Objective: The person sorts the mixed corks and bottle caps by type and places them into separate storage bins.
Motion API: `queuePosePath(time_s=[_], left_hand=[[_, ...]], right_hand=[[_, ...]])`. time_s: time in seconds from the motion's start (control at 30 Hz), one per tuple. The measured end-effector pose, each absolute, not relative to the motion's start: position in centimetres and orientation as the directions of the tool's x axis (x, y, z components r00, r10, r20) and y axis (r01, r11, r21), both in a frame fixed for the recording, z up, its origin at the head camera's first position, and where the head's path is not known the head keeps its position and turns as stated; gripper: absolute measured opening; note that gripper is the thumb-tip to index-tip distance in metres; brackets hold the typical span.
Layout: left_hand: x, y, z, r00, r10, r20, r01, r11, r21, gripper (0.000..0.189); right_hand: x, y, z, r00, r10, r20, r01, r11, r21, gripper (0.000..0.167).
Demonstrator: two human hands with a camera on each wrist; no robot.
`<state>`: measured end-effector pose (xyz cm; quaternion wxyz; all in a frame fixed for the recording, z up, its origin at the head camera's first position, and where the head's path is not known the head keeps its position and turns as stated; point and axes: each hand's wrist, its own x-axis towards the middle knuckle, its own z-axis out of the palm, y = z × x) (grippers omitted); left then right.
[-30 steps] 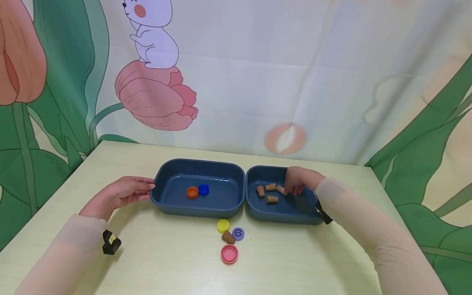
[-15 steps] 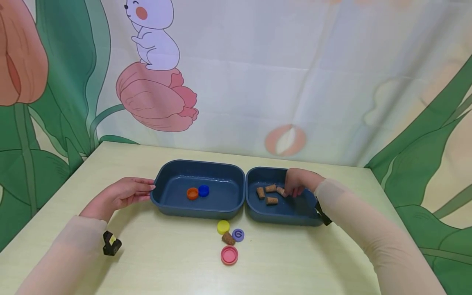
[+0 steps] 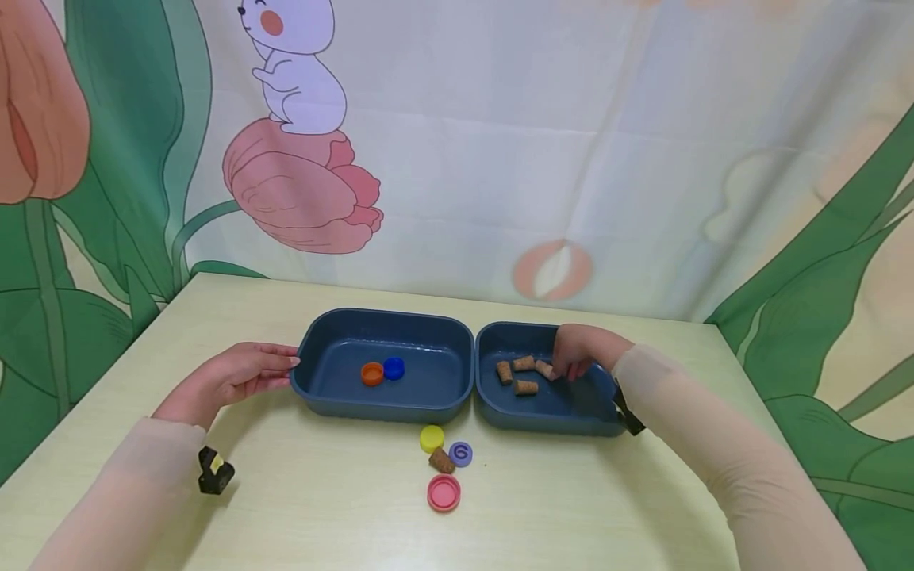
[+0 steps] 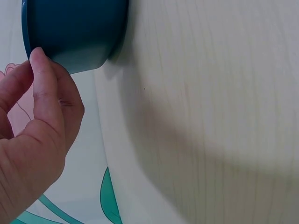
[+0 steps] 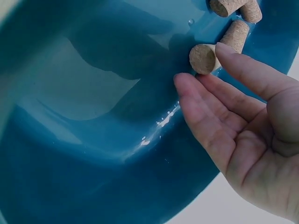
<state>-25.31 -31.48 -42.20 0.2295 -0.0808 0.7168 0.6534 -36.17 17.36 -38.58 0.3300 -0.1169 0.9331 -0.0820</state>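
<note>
My left hand [image 3: 246, 373] is at the left end of the larger blue tray [image 3: 400, 412], thumb and fingers meeting at its rim; in the left wrist view the fingertips grip the edge of that tray [image 4: 77, 32]. An orange bottle cap [image 3: 372, 373] and a blue bottle cap [image 3: 393, 368] lie inside it. Reaching down into the smaller blue tray [image 3: 550, 422], my right hand [image 3: 581, 349] pinches a cork [image 5: 203, 59] between thumb and fingers. Beside it in that tray are loose corks, such as one cork [image 3: 504, 373] and another cork [image 3: 525, 388].
The two trays stand side by side. In front of them on the table [image 3: 321, 492] lie a yellow cap [image 3: 432, 438], a purple cap [image 3: 460, 454], a dark cork [image 3: 441, 461] and a red cap [image 3: 443, 493]. A printed curtain [image 3: 443, 159] hangs behind the table.
</note>
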Motion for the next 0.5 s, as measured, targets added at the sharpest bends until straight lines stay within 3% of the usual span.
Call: queuePosePath(time_s=[0.5], left_hand=[[-25.3,-31.4,-42.0,-0.879,0.186,-0.44,-0.416,0.153,0.896,0.053]], right_hand=[[-33.8,18.9,-35.5,-0.784,-0.385,-0.487,-0.32,0.923,-0.213,0.038]])
